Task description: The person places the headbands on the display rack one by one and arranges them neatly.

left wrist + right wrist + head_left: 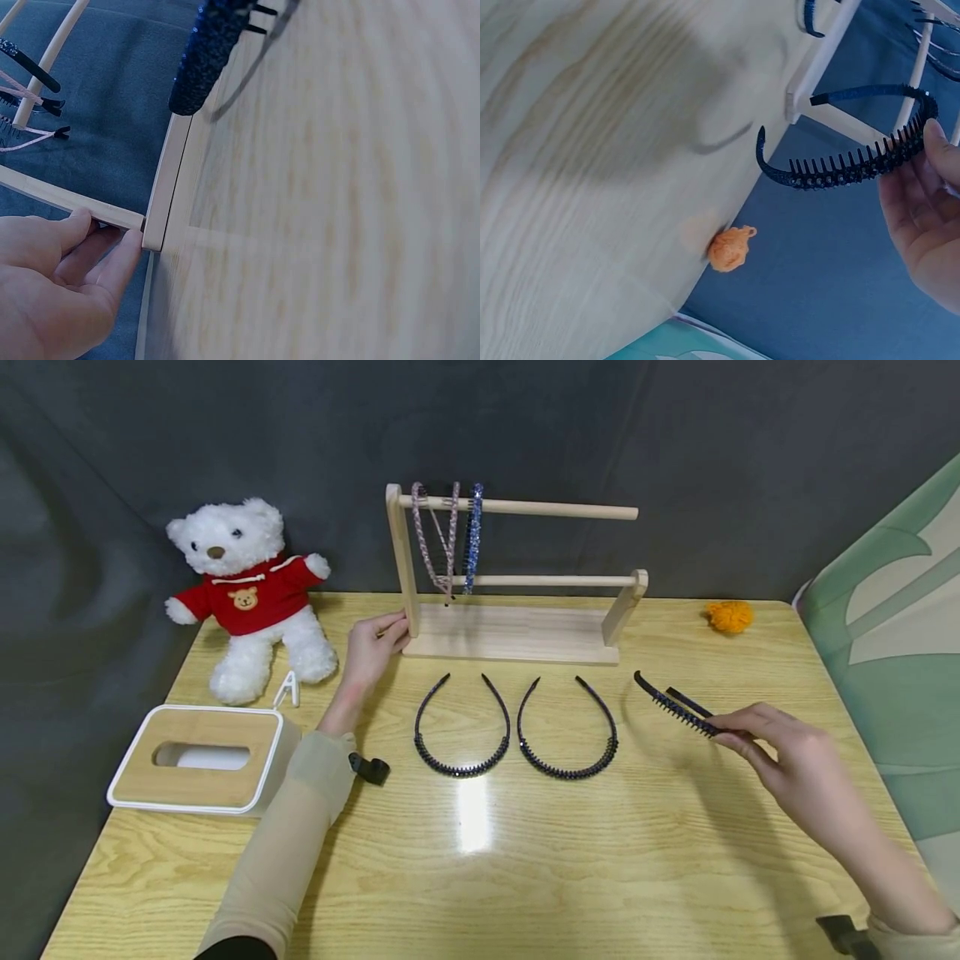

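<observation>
At the left end of a wooden headband rack, my left hand grips the foot of the upright post between thumb and fingers. Over the right side of the table, my right hand pinches a dark, glittery headband with comb teeth by its curved middle, its tips pointing toward the rack. On the rack's rods hang pink braided headbands and a blue glittery headband, toward the left. Two dark toothed headbands, a left one and a right one, lie in front of the rack.
A white teddy bear in a red hoodie sits at the back left. In front of it stands a tissue box with a wooden lid, a white letter A beside it. An orange pompom lies near the back right edge.
</observation>
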The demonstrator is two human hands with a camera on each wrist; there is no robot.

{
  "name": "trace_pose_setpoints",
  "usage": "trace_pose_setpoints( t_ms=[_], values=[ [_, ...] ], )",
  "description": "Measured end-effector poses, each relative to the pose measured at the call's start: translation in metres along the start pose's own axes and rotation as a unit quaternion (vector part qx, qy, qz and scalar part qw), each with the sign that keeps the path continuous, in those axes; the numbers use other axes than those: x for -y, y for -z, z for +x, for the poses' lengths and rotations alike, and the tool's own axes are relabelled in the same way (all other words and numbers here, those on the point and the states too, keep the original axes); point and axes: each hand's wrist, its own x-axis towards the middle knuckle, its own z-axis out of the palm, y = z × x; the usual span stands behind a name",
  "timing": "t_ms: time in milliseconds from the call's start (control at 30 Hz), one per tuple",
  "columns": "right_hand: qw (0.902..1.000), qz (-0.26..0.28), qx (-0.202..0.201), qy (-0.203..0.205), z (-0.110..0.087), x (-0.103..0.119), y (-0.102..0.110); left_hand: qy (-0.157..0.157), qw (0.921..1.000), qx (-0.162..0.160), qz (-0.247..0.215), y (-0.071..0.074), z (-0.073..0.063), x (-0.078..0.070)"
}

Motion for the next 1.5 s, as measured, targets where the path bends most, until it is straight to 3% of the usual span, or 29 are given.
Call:
trace_pose_setpoints(
  t_ms=[167,300,467,667,867,967,1133,1233,1333,1400,1500],
  values=[
    [0.999,0.02,-0.01,-0.038,0.002,0.004,0.005,0.002,1.0,-0.001,0.004,0.0,0.0,0.0],
    [0.9943,0.069,-0.015,-0.08,0.004,0.007,0.008,0.004,1.0,0.0,0.002,0.0,0.0,0.001],
    [0.9785,0.143,-0.025,-0.147,0.008,0.009,0.013,0.001,1.0,0.0,0.001,0.0,0.001,0.002],
    [0.9578,0.165,-0.012,-0.235,0.015,0.015,0.017,0.0,1.0,0.0,0.001,0.001,0.0,0.002],
    [0.9346,0.219,-0.017,-0.28,0.022,0.018,0.019,0.003,1.0,0.001,0.0,0.0,-0.001,0.001],
    [0.9098,0.299,-0.036,-0.286,0.025,0.017,0.019,0.004,1.0,0.001,-0.001,0.0,0.0,0.001],
    [0.8386,0.459,-0.073,-0.285,0.031,0.018,0.016,0.002,1.0,0.002,-0.001,0.0,0.0,0.0],
    [0.8165,0.493,-0.08,-0.289,0.034,0.019,0.014,0.0,1.0,0.002,0.0,0.001,-0.001,0.0],
    [0.8038,0.511,-0.079,-0.294,0.036,0.019,0.013,-0.002,1.0,0.002,0.001,0.001,-0.001,0.0],
    [0.7849,0.538,-0.083,-0.296,0.037,0.018,0.012,-0.003,1.0,0.001,0.002,0.001,-0.001,0.0],
    [0.7479,0.59,-0.095,-0.289,0.039,0.016,0.012,-0.003,1.0,0.001,0.002,0.0,-0.001,0.0]
  ],
)
